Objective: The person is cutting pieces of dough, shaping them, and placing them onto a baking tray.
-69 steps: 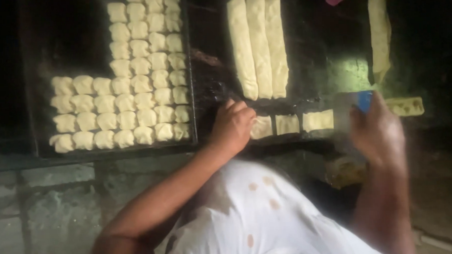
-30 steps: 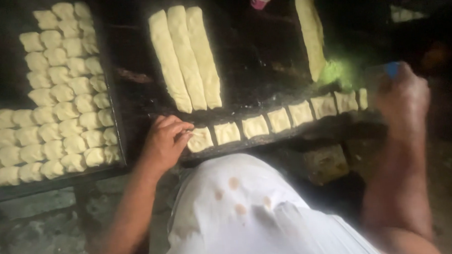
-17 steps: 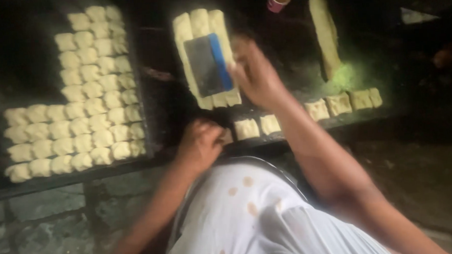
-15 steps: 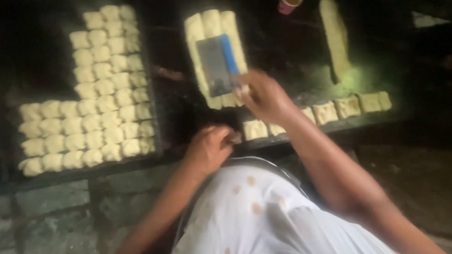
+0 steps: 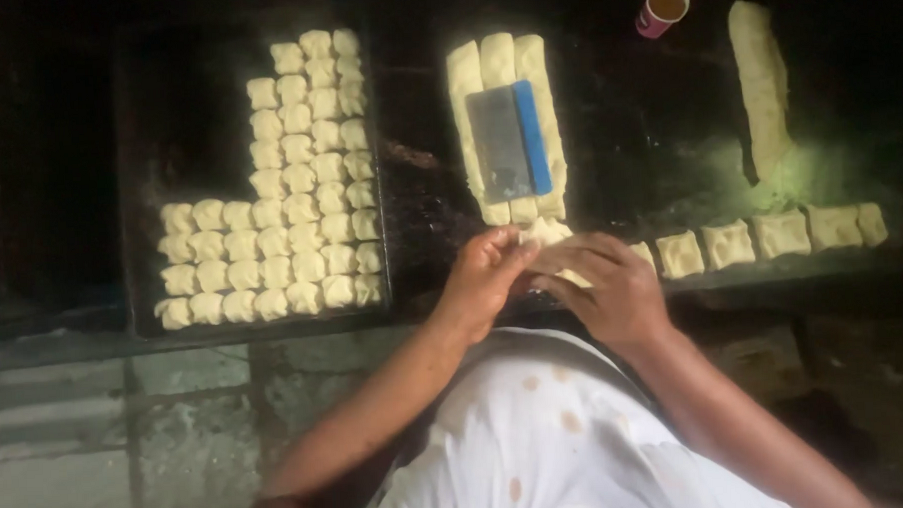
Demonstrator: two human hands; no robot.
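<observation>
A dough piece [image 5: 549, 233] is pinched between the left hand [image 5: 482, 281] and right hand [image 5: 603, 284] at 6 o'clock. Shaped pieces fill the tray [image 5: 139, 175] at 9 o'clock. Three uncut strips [image 5: 500, 62], under a scraper [image 5: 510, 142], and cut squares [image 5: 781, 232] at 3 o'clock remain.

Most of the dough piece [image 5: 549, 233] is covered by the left hand [image 5: 483, 283] and right hand [image 5: 608, 289]; only its top edge is seen above the fingertips, so its shape can't be told. The 3 dough strips [image 5: 500, 62] beyond the hands are partly hidden under the scraper [image 5: 509, 142]. Both arms are cut off by the btm edge. The surface left of the left hand is lost in dark.
</observation>
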